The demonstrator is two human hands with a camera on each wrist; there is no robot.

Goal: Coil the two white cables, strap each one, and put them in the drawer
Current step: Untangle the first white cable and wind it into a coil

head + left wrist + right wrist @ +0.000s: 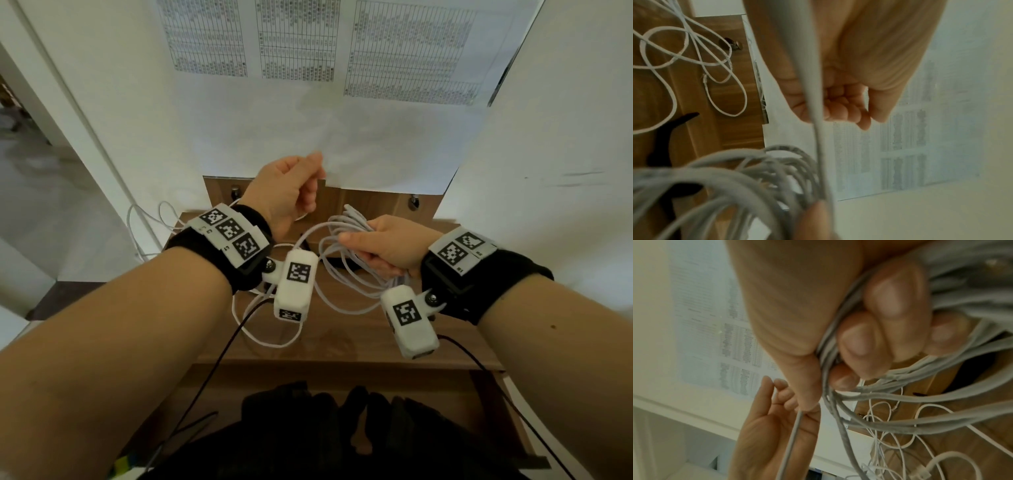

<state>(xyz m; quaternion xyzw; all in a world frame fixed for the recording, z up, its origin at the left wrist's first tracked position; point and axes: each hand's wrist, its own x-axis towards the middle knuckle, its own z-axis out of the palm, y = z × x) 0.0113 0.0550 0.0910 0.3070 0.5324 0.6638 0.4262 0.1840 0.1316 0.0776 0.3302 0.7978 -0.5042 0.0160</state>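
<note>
My right hand [387, 246] [869, 329] grips a bundle of grey-white cable loops [349, 267] [735, 170] [941, 394] above the wooden top. One free strand [267, 342] [813, 113] [793, 434] leaves the bundle, passes under my left wrist and loops on the wood. My left hand [291, 192] [842, 104] [772, 418] is raised just left of the bundle, fingers loosely curled, with no cable seen between them. A second, thin flat white cable [137, 219] [663, 29] [941, 454] lies loose on the top at the left. A black strap [661, 134] lies beside it.
The wooden cabinet top [342, 329] stands against a white wall hung with printed sheets [298, 37]. Below it an open drawer [493, 404] holds dark items [325, 411]. A metal knob [415, 200] sits at the back right.
</note>
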